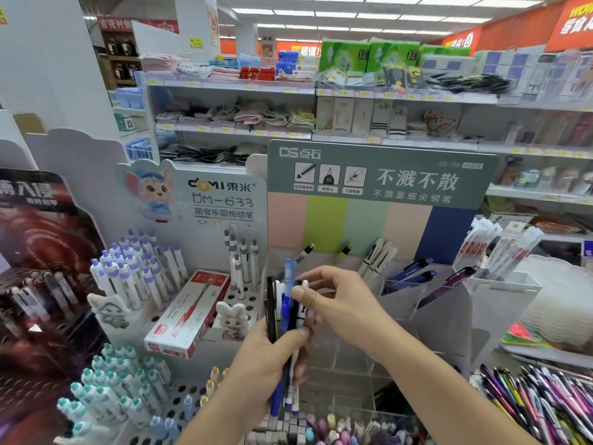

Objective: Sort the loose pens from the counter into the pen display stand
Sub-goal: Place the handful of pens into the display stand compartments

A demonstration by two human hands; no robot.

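My left hand (266, 367) grips a bundle of several pens (284, 319), black, blue and white, held upright in front of the stands. My right hand (333, 300) reaches in from the right and pinches the top of a white pen (303, 289) in that bundle. Behind the hands stands the clear acrylic pen display stand (426, 290) with a green header card; its slots hold a few white pens (377, 255) and dark blue pens (414, 273). To its left is a white hole-board stand (237, 300) with purple-capped pens (134, 271).
A red-and-white pen box (189, 311) lies on the white stand. Teal-capped pens (112, 387) fill its lower tier. A tray of many coloured pens (542, 399) sits at bottom right, packaged pens (500, 248) at right, a dark display (38, 268) at left, store shelves behind.
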